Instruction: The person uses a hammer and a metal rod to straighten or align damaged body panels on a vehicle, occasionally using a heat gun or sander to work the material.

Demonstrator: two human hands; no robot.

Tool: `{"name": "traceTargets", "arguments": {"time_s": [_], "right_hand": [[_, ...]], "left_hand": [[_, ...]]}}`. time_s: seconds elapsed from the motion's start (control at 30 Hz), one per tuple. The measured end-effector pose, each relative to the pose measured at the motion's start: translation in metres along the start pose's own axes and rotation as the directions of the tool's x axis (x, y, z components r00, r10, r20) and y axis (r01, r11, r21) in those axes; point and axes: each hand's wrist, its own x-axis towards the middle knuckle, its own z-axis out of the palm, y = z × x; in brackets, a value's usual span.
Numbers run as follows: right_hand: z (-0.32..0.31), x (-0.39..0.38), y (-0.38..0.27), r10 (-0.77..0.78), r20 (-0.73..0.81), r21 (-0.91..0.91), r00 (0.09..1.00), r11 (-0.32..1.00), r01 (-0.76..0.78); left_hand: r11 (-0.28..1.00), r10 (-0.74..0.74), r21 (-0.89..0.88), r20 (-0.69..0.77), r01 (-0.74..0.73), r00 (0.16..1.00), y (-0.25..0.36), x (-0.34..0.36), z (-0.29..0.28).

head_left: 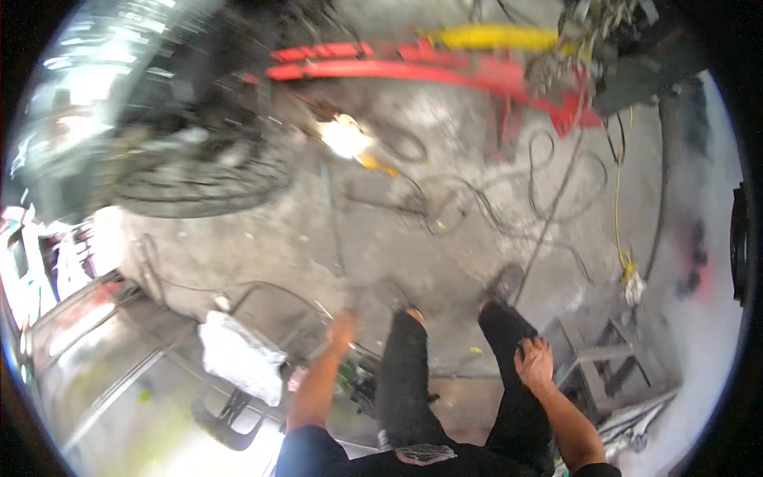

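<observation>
The big grey floor (445, 254) runs under everything. Across the top lies a long red metal frame (397, 73), and at the upper left is a big black tire (203, 191). The person's right leg (506, 327) has a dark trouser on it, and a grey metal stand (586, 354) is beside it. A crumpled white sheet (241, 358) is over on the left. Long dark cords (482, 200) loop on the floor in front of the shoes (505, 284), so a foot could catch in a loop and the person could trip. A tug on a cord might also drag the bright lamp (344, 138), if they are joined. The right hand (536, 366) is on the right leg with its fingers bent; I can't tell if it has hold of anything. The left hand (343, 327) is blurry, so I can't tell how open it is or what it holds. A thin pale stick (323, 309) is just beside it, and could get knocked if the hand swings.
</observation>
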Motion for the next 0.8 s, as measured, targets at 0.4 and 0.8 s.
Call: {"name": "traceTargets", "arguments": {"time_s": [0.4,0.8], "right_hand": [[-0.238,-0.035,-0.235,-0.403,0.129,0.983,0.906,-0.071,-0.171],[-0.489,-0.011,-0.205,0.068,-0.215,0.959,0.974,0.205,0.197]], "left_hand": [[0.777,0.556,-0.149,-0.296,-0.612,0.777,0.243,-0.401,-0.255],[-0.173,0.355,-0.499,-0.836,-0.849,0.419,0.341,-0.462,-0.532]]}}
